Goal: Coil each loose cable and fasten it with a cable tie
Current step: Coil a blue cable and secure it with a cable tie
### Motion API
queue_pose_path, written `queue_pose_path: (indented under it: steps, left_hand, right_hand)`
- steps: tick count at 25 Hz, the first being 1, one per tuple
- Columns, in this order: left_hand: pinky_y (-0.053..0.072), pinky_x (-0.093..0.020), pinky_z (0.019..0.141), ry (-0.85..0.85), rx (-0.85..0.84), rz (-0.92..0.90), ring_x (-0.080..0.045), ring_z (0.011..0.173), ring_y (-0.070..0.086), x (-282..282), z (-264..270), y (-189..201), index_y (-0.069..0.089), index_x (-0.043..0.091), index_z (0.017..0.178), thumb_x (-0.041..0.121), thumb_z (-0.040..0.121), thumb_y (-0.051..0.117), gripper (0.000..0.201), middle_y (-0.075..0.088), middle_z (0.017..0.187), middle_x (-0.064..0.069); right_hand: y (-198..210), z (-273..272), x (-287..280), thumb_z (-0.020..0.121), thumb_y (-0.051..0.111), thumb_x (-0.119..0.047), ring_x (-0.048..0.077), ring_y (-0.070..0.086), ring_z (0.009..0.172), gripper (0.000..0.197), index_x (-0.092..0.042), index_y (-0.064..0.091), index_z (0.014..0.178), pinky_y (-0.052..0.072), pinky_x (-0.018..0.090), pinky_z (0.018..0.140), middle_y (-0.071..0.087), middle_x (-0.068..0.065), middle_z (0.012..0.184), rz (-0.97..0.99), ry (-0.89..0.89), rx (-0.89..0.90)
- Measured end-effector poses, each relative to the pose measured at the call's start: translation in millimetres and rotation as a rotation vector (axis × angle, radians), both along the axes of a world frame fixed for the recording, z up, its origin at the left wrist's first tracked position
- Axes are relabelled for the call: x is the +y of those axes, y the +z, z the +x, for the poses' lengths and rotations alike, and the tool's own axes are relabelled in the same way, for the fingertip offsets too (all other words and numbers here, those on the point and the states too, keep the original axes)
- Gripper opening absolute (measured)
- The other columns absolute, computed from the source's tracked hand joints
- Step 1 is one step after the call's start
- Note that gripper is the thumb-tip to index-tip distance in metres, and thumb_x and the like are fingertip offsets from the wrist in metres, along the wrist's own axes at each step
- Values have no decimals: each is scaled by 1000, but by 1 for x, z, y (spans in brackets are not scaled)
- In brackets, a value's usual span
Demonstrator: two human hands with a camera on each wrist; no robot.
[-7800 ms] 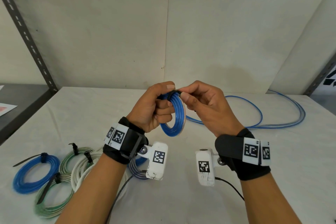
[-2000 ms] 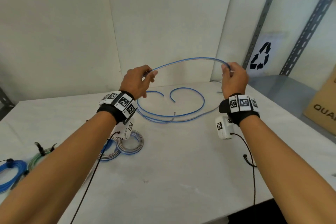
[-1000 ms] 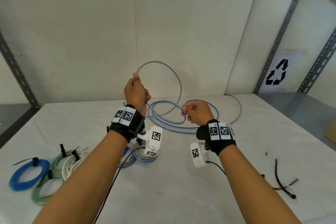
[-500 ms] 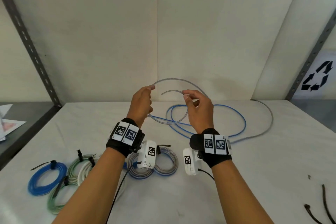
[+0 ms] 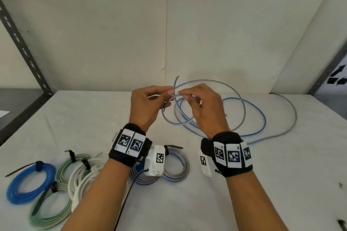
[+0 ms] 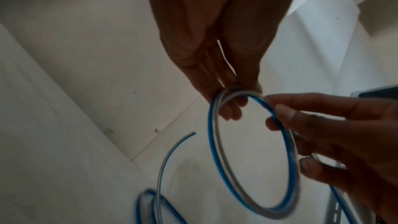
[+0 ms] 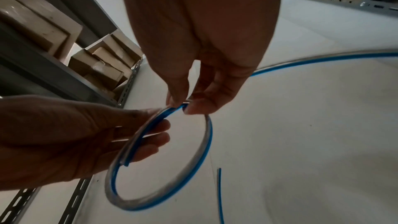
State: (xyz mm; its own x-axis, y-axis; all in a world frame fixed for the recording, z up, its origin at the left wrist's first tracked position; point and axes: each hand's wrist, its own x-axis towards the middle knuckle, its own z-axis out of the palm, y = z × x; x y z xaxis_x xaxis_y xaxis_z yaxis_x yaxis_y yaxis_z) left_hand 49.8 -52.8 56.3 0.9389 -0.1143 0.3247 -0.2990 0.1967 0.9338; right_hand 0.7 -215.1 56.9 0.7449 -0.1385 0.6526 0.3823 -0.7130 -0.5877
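Pinching the cable (image 5: pixel 204 81) between thumb and fingertips of my left hand (image 5: pixel 145 106), I pin the first loop above the table (image 5: pixel 244 184) so it cannot spring open. My right hand (image 5: pixel 204 108) pinches it just beside, feeding the next turn; the loose length trails behind.

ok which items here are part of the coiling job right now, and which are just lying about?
In the job:
- left hand
- right hand
- blue-grey cable, first loop pinched in both hands

Lying about:
- tied blue coil
- tied green and white coils
- tied blue-grey coil
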Motion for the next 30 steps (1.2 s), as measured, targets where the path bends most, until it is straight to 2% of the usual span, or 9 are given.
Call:
queue_pose_path:
  steps: [5, 8, 12, 17, 20, 22, 26, 28, 30]
  left_hand:
    - [63, -36, 74, -191, 8, 111, -30, 75, 74, 7, -9, 10, 73, -4, 103, -1, 82, 75, 21, 75, 90, -22]
    - [62, -33, 72, -207, -41, 198, -28, 73, 74, 14, -11, 13, 75, 0, 100, -3, 78, 79, 23, 76, 85, -20]
    - [61, -31, 68, -167, -157, 330, -27, 71, 74, 17, -10, 15, 77, 6, 97, 1, 78, 81, 20, 77, 80, -8]
    - [62, -33, 73, -219, -154, 317, -27, 74, 75, 19, -12, 18, 76, 6, 98, 2, 78, 81, 22, 77, 82, -8]
    - [62, -34, 72, -247, -132, 284, -26, 74, 75, 20, -9, 15, 74, 6, 100, 0, 79, 79, 22, 78, 83, -8]
    - [62, -33, 72, -257, -121, 266, -27, 76, 75, 19, -9, 15, 73, 4, 106, 1, 80, 78, 27, 77, 86, -10]
    - [60, -32, 69, -332, -11, 331, -26, 69, 71, 16, -16, 22, 63, 6, 120, 21, 97, 62, 28, 73, 91, -10]
    - [51, -27, 60, -423, 119, 389, -19, 55, 56, 15, -18, 23, 63, 5, 104, 40, 105, 41, 41, 63, 74, -8]
    - [37, -26, 53, -450, 152, 449, -15, 50, 36, 14, -19, 23, 57, 8, 85, 48, 105, 34, 50, 43, 60, -2]
  right_hand:
    - [10, -14, 2, 92, 70, -15, 6, 57, 72, 45, -33, 60, 132, 54, 26, 68, 64, -14, 83, 90, 19, 35]
    - [11, -15, 0, 93, 70, -21, 5, 55, 76, 28, -26, 72, 121, 57, 40, 75, 64, -13, 88, 33, 20, 80]
    - [18, -20, 5, 92, 69, -38, 15, 46, 91, 17, -34, 75, 107, 35, 32, 80, 50, -4, 94, -272, -238, 111]
    - [19, -20, -7, 94, 65, -43, 13, 53, 95, 11, -38, 71, 102, 29, 34, 89, 69, -16, 99, -294, -108, 125]
    - [20, -21, -13, 94, 61, -51, 7, 47, 97, 16, -45, 72, 104, 24, 37, 95, 68, -23, 96, -318, -97, 169]
    - [21, -19, -15, 94, 63, -48, 8, 50, 95, 14, -42, 74, 102, 29, 41, 97, 69, -21, 94, -255, -41, 152]
    - [20, -17, -16, 94, 64, -42, 10, 52, 88, 14, -36, 75, 100, 42, 50, 91, 68, -17, 90, -182, 41, 106]
    - [19, -17, -14, 93, 64, -42, 10, 52, 87, 14, -35, 75, 98, 44, 51, 88, 69, -15, 89, -171, 70, 104]
    - [19, -17, -12, 92, 64, -40, 10, 54, 86, 14, -34, 76, 97, 45, 49, 87, 70, -14, 89, -168, 83, 110]
